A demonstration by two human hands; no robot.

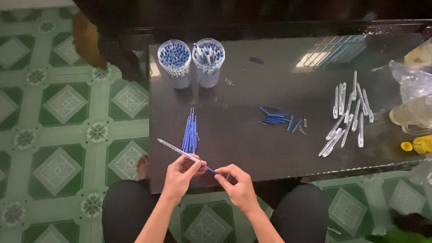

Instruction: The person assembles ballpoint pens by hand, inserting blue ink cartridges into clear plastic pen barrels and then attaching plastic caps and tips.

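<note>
My left hand point(181, 175) grips a clear pen barrel point(174, 149) that slants up to the left over the dark table's near edge. My right hand point(238, 182) pinches a thin blue refill point(209, 170) whose tip meets the barrel's open end between the two hands. Just beyond the hands lies a small bundle of blue refills point(191, 131). Further right lie several short blue pen parts point(278, 120) and a scattered group of clear pen caps point(349, 115).
Two clear round tubs point(174, 63) point(208, 62) of pens stand at the table's back left. Plastic bags and cups point(420, 92) and a yellow bottle point(428, 143) crowd the right edge. The dark table point(253, 151) stands on a green patterned tile floor point(57, 130); my knees are below.
</note>
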